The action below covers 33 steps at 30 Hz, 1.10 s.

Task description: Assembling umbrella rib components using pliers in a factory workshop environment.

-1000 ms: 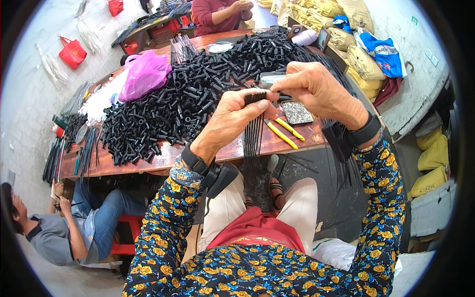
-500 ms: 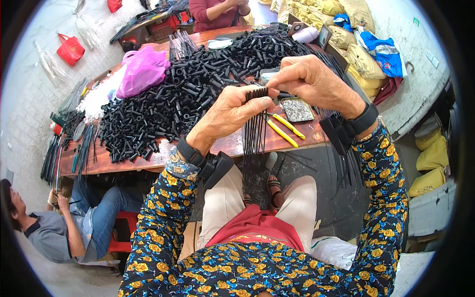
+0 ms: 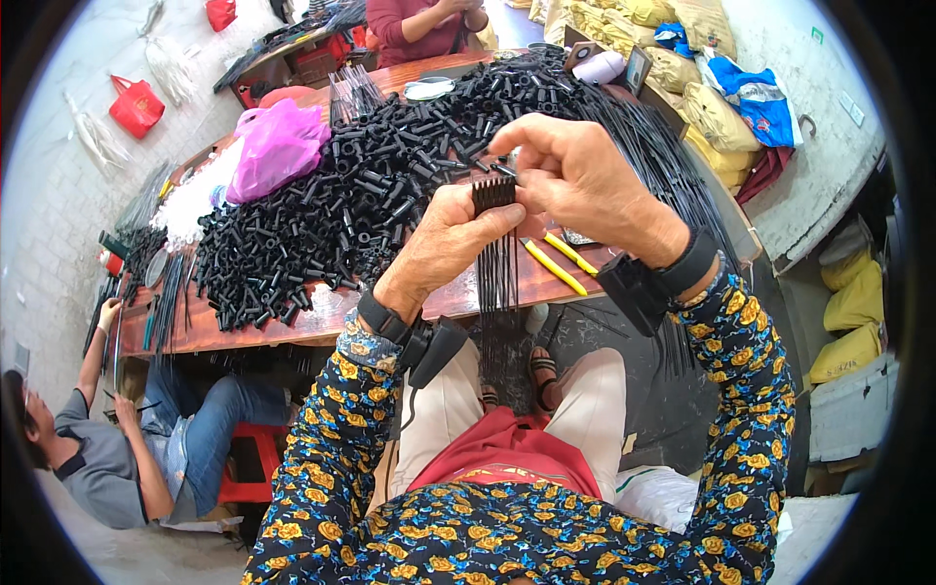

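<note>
My left hand (image 3: 444,234) is closed around a bundle of thin black rods (image 3: 498,268), which hang down past the table edge. Their black tops (image 3: 494,195) stand side by side in an even row above my thumb. Right beside that row is my right hand (image 3: 580,180), its index finger bent over the tops and its other fingers curled. Whatever its fingertips hold, if anything, is too small to make out. Yellow-handled pliers (image 3: 556,267) lie on the table below my right hand. Behind both hands spreads a heap of short black tubular parts (image 3: 390,166).
A pink plastic bag (image 3: 278,151) and white pieces (image 3: 203,200) lie on the reddish table (image 3: 244,334) at left. Long black rods (image 3: 658,161) cover its right side. One person (image 3: 117,458) sits at lower left; another (image 3: 419,29) is across the table. Yellow sacks (image 3: 717,127) are stacked at back right.
My right hand has shifted left and its index finger has lifted from the rod tops. The bundle has tipped slightly in my left hand. The seated person's arm now reaches up toward the table.
</note>
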{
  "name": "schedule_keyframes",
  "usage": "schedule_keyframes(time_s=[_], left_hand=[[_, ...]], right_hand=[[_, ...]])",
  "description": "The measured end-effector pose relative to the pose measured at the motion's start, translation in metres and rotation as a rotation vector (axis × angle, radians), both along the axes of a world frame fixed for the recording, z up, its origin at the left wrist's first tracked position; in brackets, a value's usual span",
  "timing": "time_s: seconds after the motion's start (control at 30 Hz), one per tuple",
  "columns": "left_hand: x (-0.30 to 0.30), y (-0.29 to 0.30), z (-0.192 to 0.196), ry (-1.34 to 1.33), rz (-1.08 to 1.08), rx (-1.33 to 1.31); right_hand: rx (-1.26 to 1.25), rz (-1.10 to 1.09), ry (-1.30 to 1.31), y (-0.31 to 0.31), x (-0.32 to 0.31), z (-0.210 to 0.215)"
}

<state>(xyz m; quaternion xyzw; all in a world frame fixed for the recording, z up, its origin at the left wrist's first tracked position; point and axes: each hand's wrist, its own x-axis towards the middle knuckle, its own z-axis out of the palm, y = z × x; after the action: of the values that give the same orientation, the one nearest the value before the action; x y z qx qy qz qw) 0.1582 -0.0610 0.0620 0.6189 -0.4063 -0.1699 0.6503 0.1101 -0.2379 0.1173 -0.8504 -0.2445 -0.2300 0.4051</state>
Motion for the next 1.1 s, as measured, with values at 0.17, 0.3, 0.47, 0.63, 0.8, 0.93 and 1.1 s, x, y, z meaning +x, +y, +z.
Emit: schedule_keyframes(time_s=[0.17, 0.3, 0.47, 0.63, 0.8, 0.93, 1.1], left_hand=[[-0.001, 0.003, 0.000, 0.089, 0.038, -0.060], [0.004, 0.012, -0.004, 0.183, -0.024, -0.225], [0.004, 0.020, -0.010, 0.201, -0.019, -0.229], [-0.003, 0.010, -0.005, 0.200, -0.042, -0.236], [-0.007, 0.009, -0.004, 0.209, -0.020, -0.209], [-0.007, 0.007, 0.000, 0.146, -0.021, -0.182], [-0.006, 0.003, 0.000, 0.147, -0.036, -0.168]], right_hand=[[-0.162, -0.114, -0.417, 0.010, -0.007, 0.011], [0.001, 0.016, -0.234, 0.014, -0.075, 0.042], [0.358, 0.368, -0.278, 0.038, -0.144, 0.050], [0.853, 0.801, -0.177, 0.057, -0.192, 0.063], [0.963, 0.990, -0.281, 0.062, -0.186, 0.048], [0.916, 0.998, -0.065, 0.052, -0.184, 0.058], [0.953, 0.929, -0.074, 0.054, -0.201, 0.065]])
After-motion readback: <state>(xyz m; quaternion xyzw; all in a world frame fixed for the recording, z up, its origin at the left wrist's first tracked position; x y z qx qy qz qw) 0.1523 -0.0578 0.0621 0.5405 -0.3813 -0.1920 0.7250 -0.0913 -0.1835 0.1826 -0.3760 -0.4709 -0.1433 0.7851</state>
